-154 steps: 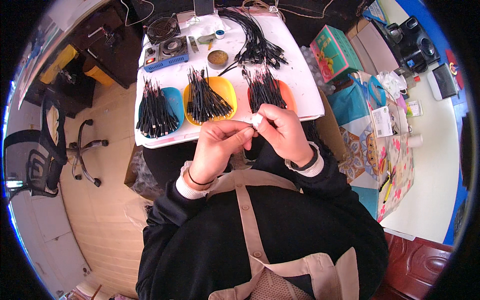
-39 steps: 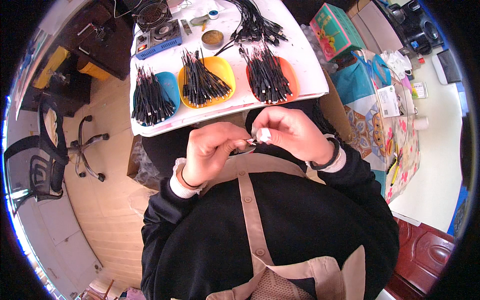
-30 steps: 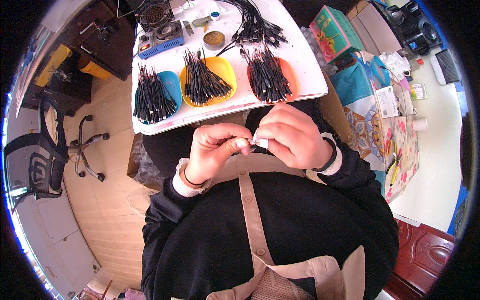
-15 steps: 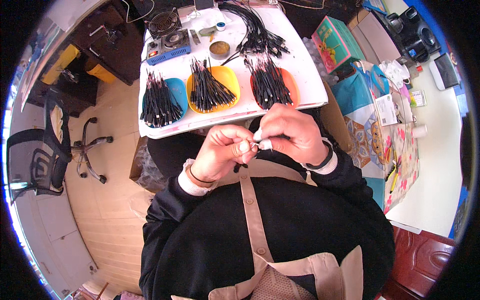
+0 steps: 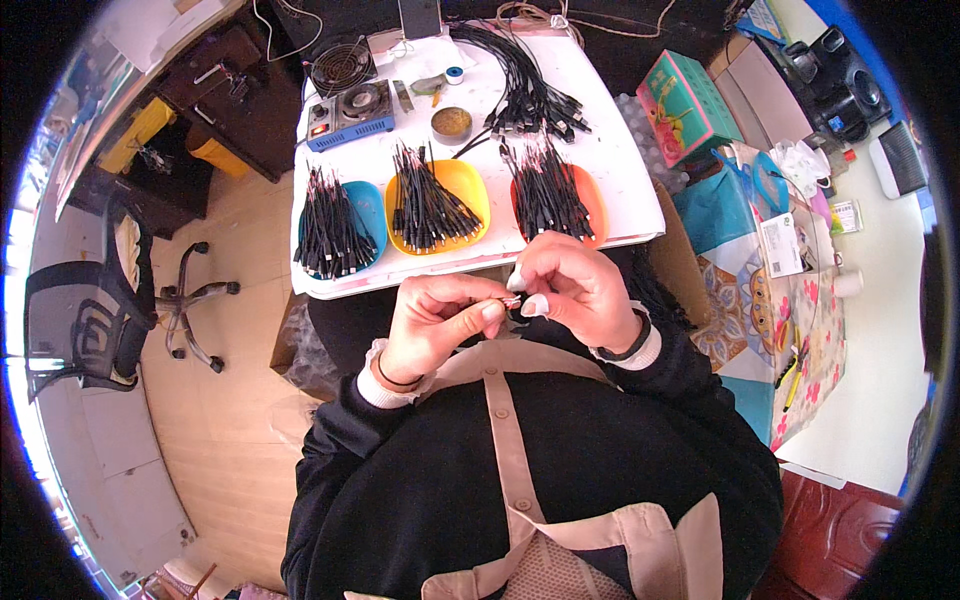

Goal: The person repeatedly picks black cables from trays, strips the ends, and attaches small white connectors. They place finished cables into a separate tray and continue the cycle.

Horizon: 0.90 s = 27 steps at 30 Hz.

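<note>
In front of my body, my left hand (image 5: 432, 322) pinches a short cable's thin bared wires (image 5: 511, 301) between thumb and fingers. Against the same wire ends, my right hand (image 5: 590, 288) closes thumb and index finger; white wraps cover those two fingertips. Most of that cable is hidden by the hands. Just beyond them, on the table edge, black cables with plugs lie bunched in an orange tray (image 5: 590, 207). Similar bundles fill a yellow tray (image 5: 468, 182) and a blue tray (image 5: 368, 207) to the left.
On the white table (image 5: 420, 272) stand a blue soldering device (image 5: 362, 132) with a fan (image 5: 342, 68), a round tin (image 5: 451, 125), a small spool (image 5: 455, 75) and more black cables (image 5: 535, 95). Right are a green box (image 5: 690, 105) and yellow-handled pliers (image 5: 795, 378). An office chair (image 5: 85, 310) stands left.
The view has shifted, so the table sits slightly lower and further right. Both hands stay pinched together at the wire ends. The black cable end below my left fingers no longer shows.
</note>
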{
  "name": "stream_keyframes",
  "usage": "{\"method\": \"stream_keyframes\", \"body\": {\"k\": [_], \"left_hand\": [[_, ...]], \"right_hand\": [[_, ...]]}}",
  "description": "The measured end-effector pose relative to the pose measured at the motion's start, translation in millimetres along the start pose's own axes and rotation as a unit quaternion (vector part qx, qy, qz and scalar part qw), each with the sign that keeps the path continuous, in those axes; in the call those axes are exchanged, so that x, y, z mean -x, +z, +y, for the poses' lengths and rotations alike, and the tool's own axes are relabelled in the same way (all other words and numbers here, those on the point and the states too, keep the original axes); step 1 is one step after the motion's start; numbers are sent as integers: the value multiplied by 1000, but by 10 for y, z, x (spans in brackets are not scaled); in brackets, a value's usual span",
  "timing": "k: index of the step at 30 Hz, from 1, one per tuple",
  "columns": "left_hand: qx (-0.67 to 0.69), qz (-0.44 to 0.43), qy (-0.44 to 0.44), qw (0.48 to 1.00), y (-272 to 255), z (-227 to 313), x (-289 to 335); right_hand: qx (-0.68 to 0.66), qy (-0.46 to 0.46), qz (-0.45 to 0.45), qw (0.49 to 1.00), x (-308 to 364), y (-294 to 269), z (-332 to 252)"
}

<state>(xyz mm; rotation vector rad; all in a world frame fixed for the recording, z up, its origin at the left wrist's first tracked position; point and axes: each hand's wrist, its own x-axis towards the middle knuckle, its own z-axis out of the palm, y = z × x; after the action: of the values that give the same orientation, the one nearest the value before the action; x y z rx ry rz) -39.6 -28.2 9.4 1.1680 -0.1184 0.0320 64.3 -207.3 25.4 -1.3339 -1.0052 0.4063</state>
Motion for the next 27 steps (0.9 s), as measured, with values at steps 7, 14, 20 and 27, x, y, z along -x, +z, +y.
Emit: {"method": "stream_keyframes", "body": {"k": [7, 14, 20, 27], "left_hand": [[-12, 21, -36, 999, -46, 60, -201], [-243, 84, -11, 966, -144, 654, -605], [-669, 5, 144, 730, -732, 533, -1731], [-776, -101, 112, 612, -1387, -58, -2293]], "right_hand": [[61, -1, 36, 997, -135, -4, 87], [-32, 45, 50, 997, -137, -217, 377], [-50, 123, 20, 991, -74, -267, 530], [24, 93, -35, 995, -67, -453, 610]]}}
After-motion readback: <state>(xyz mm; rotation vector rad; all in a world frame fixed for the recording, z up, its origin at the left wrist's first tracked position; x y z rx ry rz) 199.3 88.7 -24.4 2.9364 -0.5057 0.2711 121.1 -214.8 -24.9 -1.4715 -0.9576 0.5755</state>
